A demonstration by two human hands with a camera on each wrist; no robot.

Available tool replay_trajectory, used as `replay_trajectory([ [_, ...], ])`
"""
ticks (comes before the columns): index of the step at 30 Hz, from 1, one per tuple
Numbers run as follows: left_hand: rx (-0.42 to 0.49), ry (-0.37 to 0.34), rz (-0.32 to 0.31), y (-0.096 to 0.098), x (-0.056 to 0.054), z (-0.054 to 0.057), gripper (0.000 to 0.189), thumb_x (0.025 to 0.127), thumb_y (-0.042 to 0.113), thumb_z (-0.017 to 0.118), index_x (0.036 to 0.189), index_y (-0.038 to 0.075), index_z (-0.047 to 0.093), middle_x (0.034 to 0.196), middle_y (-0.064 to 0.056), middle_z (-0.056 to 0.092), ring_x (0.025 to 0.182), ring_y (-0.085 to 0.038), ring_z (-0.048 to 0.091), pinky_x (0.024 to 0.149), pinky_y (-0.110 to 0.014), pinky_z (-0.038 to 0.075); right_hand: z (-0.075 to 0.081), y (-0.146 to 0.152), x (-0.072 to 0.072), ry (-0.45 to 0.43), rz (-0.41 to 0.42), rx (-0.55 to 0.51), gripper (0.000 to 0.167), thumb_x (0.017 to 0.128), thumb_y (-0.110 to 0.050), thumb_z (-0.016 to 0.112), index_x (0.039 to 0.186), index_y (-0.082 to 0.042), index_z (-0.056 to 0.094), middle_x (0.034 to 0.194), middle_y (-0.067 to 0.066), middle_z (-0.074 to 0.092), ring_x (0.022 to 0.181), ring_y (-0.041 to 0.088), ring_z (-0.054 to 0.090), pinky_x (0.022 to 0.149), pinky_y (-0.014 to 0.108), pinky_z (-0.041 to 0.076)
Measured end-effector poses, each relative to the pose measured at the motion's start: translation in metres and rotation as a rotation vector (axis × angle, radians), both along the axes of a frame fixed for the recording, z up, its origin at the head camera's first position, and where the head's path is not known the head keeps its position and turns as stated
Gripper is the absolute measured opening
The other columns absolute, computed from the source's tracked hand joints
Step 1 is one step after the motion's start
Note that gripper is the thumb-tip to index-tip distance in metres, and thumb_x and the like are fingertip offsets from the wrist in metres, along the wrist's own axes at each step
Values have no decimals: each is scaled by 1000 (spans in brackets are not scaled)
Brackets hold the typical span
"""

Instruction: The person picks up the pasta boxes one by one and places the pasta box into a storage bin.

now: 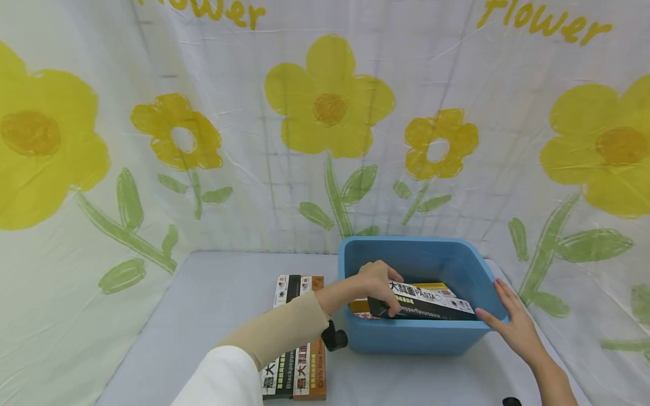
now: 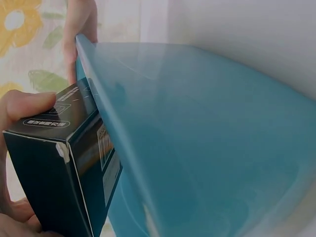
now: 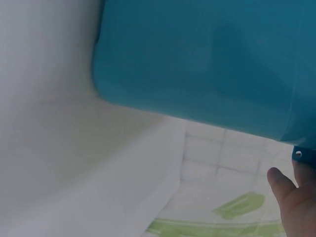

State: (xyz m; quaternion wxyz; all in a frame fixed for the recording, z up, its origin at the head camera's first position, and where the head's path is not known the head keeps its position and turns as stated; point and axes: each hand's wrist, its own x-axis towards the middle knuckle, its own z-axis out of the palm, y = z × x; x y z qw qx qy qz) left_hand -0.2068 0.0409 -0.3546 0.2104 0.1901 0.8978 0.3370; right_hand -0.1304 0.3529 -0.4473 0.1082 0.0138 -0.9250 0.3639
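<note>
My left hand [image 1: 378, 285] grips the near end of a black and white pasta box [image 1: 431, 301], lettered "PASTA". The box lies tilted inside the blue bin [image 1: 406, 338], close to its front wall. In the left wrist view, thumb and fingers hold the dark box end [image 2: 44, 168] beside the bin's rim. With fairly straight, spread fingers, my right hand [image 1: 520, 330] rests on the bin's front right corner. In the right wrist view, part of that hand [image 3: 298, 202] shows by the rim. Beneath the held box, other yellow packaging [image 1: 439, 288] shows inside the bin.
Left of the bin, a black pasta box [image 1: 284, 369] and an orange one [image 1: 317, 369] lie side by side on the white table [image 1: 203, 316], partly hidden by my left arm. A flower-printed curtain [image 1: 244, 141] hangs behind.
</note>
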Motion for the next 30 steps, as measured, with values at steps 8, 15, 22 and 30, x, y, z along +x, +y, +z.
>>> replay_trajectory([
  [8,-44,45,-69,7,-2,-3,60,57,6,90,114,19,74,119,2,66,98,-16,56,57,-23,45,0,0,0,-3,-2,0,86,93,-33,63,153,2,12,158,28,7,138,57,7,95,79,15],
  [15,-48,44,-82,10,-4,-4,60,56,6,90,113,19,74,117,3,67,91,-14,52,57,-22,43,0,1,0,10,0,-3,86,93,-33,63,154,1,13,158,27,8,138,57,9,96,79,15],
  [22,-102,23,-152,8,-12,-2,63,62,15,89,121,18,70,122,3,65,92,-12,55,63,-23,47,2,1,-1,13,9,0,85,93,-33,62,153,2,13,158,26,7,137,58,9,94,80,15],
  [30,-334,141,-268,8,-19,-1,26,68,28,85,68,12,64,62,6,52,52,-6,39,48,-19,34,2,-1,0,7,4,-2,86,93,-33,63,153,2,13,158,27,8,137,58,10,94,80,16],
])
